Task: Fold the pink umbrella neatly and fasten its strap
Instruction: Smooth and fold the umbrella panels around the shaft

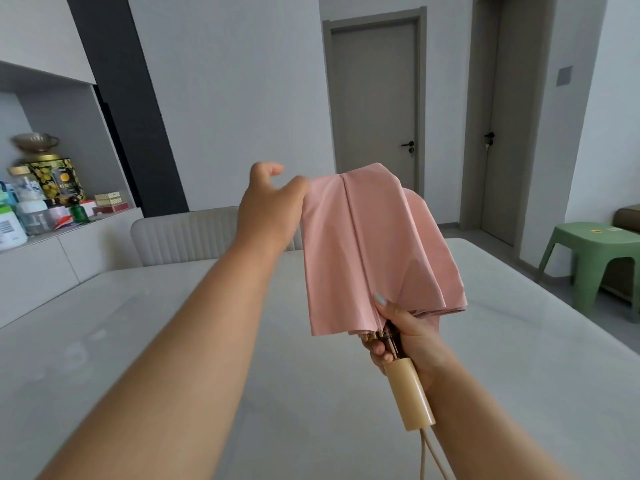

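The pink umbrella [367, 251] is collapsed and held upright above the table, its canopy hanging in loose panels. My right hand [405, 341] grips it at the rib tips just above the cream handle [410, 396], thumb pressed on the fabric. A beige wrist cord [431, 459] hangs from the handle's end. My left hand [270, 209] reaches forward and pinches the upper left edge of a canopy panel, pulling it flat. The strap is not visible.
A pale grey table [173, 341] lies below the hands, with a ribbed light chair [187, 237] behind it. A counter at left holds bottles and tins [41, 199]. A green plastic stool [595, 258] stands at right, two closed doors behind.
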`<state>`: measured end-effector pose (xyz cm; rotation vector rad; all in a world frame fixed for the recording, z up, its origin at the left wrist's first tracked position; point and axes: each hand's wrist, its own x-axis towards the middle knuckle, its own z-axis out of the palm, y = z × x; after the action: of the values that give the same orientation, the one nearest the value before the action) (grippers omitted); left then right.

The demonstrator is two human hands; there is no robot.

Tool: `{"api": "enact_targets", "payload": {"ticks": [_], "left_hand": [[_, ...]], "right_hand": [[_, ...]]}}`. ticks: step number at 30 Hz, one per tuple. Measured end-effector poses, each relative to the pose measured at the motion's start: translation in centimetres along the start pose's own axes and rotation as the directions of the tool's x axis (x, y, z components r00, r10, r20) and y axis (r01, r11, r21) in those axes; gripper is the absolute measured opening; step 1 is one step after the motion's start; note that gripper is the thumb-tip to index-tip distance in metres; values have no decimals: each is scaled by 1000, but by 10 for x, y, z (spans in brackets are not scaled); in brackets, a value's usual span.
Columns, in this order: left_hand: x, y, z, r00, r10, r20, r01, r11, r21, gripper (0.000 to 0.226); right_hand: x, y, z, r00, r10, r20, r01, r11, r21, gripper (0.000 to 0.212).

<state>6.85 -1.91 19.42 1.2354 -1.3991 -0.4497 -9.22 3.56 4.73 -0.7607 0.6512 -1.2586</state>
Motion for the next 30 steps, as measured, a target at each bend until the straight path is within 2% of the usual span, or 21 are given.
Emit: {"api": "enact_targets", "payload": {"ticks": [2,6,11,16,18,24,30], "left_hand": [[19,12,-2,991,4,137,-18,995,101,40],[39,20,-4,924,-95,370,24,981,193,9],[57,24,-17,795,-172,582,85,981,173,22],[72,30,-35,770,-191,609,118,980,158,26],[74,31,-41,742,-202,639,120,978,170,21],[75,32,-43,702,-191,686,26,970,243,15],[84,36,-59,607,-205,768,64,976,210,17]], "right_hand": [[-1,0,2,1000,-12,-6,12,1000,-2,22],[-3,-2,5,1000,-20,-17,20,1000,-13,22],[-7,-3,8,999,-20,-34,19,1000,-18,23],[-7,-3,10,999,-37,-35,35,998,-47,20],[-7,-2,10,998,-42,-37,40,998,-51,19],[-7,-2,9,998,-54,-34,52,997,-62,18],[-5,1,7,999,-22,-24,20,997,-80,20]]}}
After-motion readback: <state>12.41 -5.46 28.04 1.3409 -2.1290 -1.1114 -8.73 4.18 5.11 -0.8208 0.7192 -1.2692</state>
